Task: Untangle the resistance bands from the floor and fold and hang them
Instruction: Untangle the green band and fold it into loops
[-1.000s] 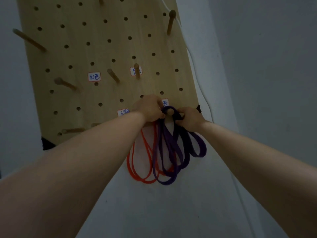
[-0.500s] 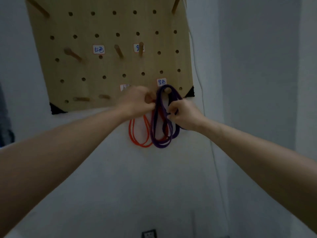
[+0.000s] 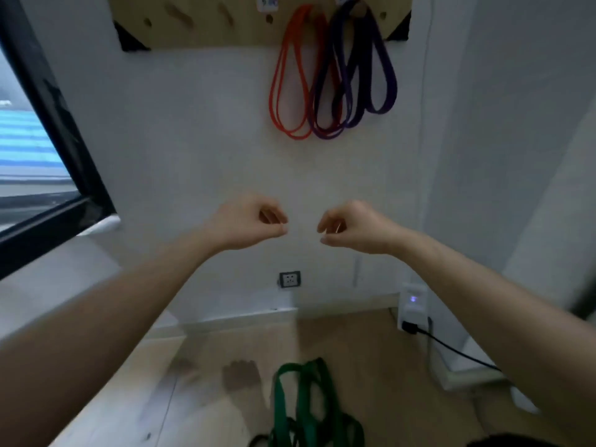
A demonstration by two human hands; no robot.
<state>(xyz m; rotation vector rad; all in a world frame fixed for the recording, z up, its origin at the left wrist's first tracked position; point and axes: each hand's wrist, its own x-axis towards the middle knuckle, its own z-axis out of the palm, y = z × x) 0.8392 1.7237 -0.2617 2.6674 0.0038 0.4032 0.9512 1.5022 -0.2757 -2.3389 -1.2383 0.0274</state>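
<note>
A purple resistance band (image 3: 380, 75) hangs folded from a peg at the lower right of the wooden pegboard (image 3: 206, 30). An orange band (image 3: 283, 91) hangs beside it on the left, and their loops overlap. A green band (image 3: 303, 404) lies tangled on the wooden floor below. My left hand (image 3: 248, 224) and my right hand (image 3: 354, 225) hover in mid-air well under the pegboard, fingers loosely curled, nothing in either one.
A dark-framed window (image 3: 48, 156) fills the left side. A wall socket (image 3: 289, 279) sits low on the white wall. At the right corner, a white device (image 3: 414, 304) with a black cable (image 3: 458, 350) is plugged in. A bare foot (image 3: 242, 379) stands on the floor.
Both hands have let go of the purple band and dropped away from the peg. The view has tilted down, bringing the floor and the green band into sight.
</note>
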